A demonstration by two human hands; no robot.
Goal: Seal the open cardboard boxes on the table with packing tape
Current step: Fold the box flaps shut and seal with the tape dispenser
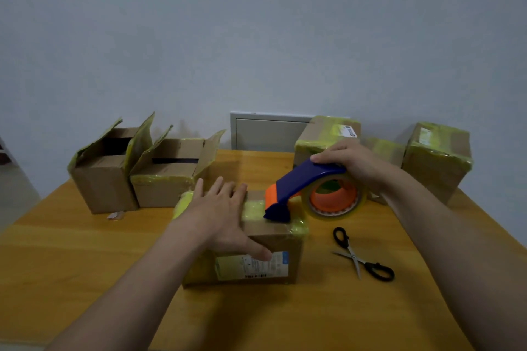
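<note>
The taping of the middle box [256,239] on the desk [85,265] looks under way. The left hand [222,216] lies flat on its top, fingers spread, thumb down the front. The right hand [350,162] grips the dispenser [302,191], its nose on the lid. Next, probably, a steady pull along the seam. Two boxes [137,177] behind stand open.

Left hand [221,212] presses flat on the box [273,236]; right hand [349,164] grips the tape dispenser [302,179] atop it.
</note>
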